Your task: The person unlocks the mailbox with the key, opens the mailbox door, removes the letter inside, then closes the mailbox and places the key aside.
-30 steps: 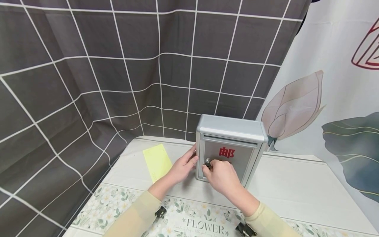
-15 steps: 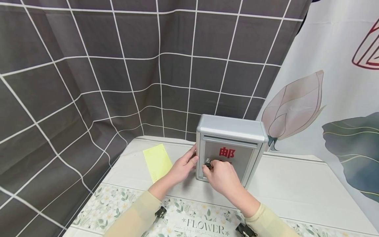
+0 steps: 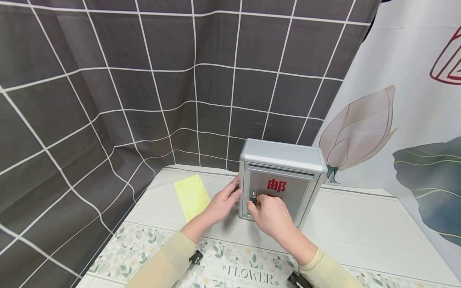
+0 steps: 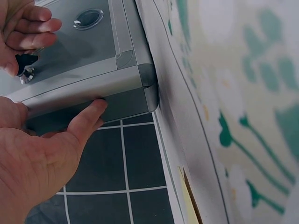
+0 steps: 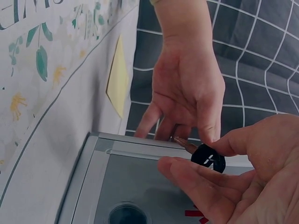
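Note:
A silver-grey metal mailbox (image 3: 282,154) with red characters stands upright on the table. My left hand (image 3: 222,204) rests along its left side, fingers fairly straight against the metal; in the left wrist view those fingers (image 4: 88,119) lie on the narrow side wall. Thumb and fingers of my right hand (image 3: 271,212) pinch a key with a black head (image 5: 209,158). That key is right at the small silver lock (image 3: 253,195) on the left of the mailbox door. My right hand covers part of the door and its lettering.
A yellow envelope (image 3: 192,196) lies flat on the table to the left of the mailbox. The white tablecloth (image 3: 360,224) has a floral band with lettering in front. A dark grid curtain (image 3: 212,88) hangs behind, and a white leaf-patterned curtain (image 3: 410,120) hangs at right.

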### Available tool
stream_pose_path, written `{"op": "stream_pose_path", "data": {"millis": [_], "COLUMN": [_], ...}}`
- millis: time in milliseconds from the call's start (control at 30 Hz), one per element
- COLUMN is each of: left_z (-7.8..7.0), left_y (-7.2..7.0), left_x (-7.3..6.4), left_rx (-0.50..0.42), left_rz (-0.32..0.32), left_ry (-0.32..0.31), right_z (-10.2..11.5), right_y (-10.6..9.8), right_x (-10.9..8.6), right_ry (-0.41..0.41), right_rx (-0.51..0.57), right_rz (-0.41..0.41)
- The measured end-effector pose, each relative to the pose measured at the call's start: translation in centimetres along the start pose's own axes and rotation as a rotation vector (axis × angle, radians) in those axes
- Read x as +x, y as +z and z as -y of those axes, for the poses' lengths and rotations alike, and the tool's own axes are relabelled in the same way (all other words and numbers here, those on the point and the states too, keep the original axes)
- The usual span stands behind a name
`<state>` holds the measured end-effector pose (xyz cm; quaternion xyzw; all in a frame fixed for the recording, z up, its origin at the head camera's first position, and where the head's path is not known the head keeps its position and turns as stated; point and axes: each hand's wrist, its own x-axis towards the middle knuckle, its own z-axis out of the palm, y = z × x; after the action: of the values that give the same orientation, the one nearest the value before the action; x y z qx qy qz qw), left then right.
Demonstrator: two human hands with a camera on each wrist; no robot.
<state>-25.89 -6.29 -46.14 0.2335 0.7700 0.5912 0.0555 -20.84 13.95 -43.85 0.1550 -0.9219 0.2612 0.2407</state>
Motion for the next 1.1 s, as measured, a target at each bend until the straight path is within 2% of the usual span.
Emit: {"op": "stream_pose_path", "data": {"millis": [200,367,700,933,1100], "left_z": [-0.1,-0.1,0.0,0.1,0.2], "left_y": [0.0,-0.1,0.0,-0.1,-0.1], "left_x": [0.0,0.0,0.1,0.0,0.0], "left_rx": [-0.008,0.002,-0.002,0.005,0.016], "left_rz": [0.006,0.005,-0.003,0.001,0.001], "left_ry": [0.004,0.005,0.009,0.006,0.002], "right_z": [0.5,0.0,2.5,2.9,3.0], "right_y": [-0.4,0.1,-1.9,-2.4,-2.6], "right_x": [-0.1,-0.1,-0.3,-0.7,-1.2], "right_ry": [-0.018,-0.007,0.007,0.118,0.177], "right_rx": [0.013,-0.009,0.022,0.041,0.107], "right_rz": [-0.015,0.004,0.079,0.190,0.226]}}
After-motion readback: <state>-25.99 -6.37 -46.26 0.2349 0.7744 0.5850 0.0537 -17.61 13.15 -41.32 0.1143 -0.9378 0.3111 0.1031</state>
